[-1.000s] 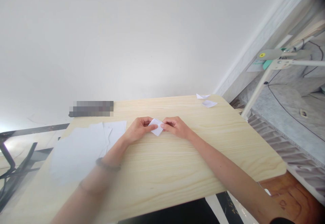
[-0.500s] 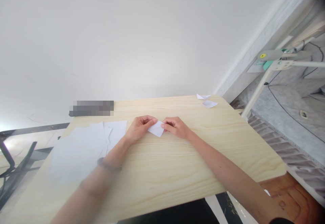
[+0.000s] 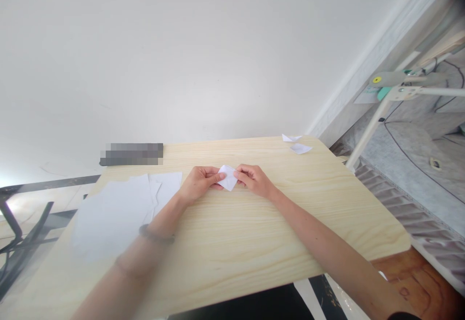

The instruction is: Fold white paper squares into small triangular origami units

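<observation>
Thumb and fingers of the left hand (image 3: 199,183) are pinched closed on the left edge of a small folded paper (image 3: 228,179) at the centre of the frame; the right hand (image 3: 253,182) grips its right corner the same way, thumb on top. Most fingertips are hidden beneath the paper, and its inner folds are too small to make out. Under both arms spreads a wooden table (image 3: 232,242), its near left part blurred. At left lie white sheets (image 3: 112,208), partly covered by the left forearm, which wears a blurry dark bracelet (image 3: 156,234). Above them, a dark object (image 3: 131,154) is pixelated beyond recognition. Two folded pieces (image 3: 301,149) sit near the table's far right corner. At the right edge, a white metal frame (image 3: 374,126) is cut off.
</observation>
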A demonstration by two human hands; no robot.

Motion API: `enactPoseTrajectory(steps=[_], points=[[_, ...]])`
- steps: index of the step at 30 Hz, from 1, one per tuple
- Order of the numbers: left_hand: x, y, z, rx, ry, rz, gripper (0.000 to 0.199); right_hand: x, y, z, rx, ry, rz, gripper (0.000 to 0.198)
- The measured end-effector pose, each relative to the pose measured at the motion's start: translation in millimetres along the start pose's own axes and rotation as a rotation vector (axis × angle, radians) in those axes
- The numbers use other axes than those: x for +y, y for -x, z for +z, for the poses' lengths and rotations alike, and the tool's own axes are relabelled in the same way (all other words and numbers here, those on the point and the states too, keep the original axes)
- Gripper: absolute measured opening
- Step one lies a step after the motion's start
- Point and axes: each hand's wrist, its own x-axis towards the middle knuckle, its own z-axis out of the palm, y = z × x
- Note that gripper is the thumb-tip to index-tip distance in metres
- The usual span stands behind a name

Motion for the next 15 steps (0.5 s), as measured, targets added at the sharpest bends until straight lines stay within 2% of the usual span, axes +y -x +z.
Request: enactPoseTrajectory(steps=[9, 15], points=[[1.0, -0.5, 2.5, -0.018, -0.008, 0.020, 0.035, 5.5, -1.0, 1.2, -0.008, 0.048, 0.014, 0.029], [-0.7, -0.7, 1.1, -0.003, -0.024, 0.031, 0.028, 0.5, 0.1, 1.7, -0.064, 0.103, -0.061, 0.027]])
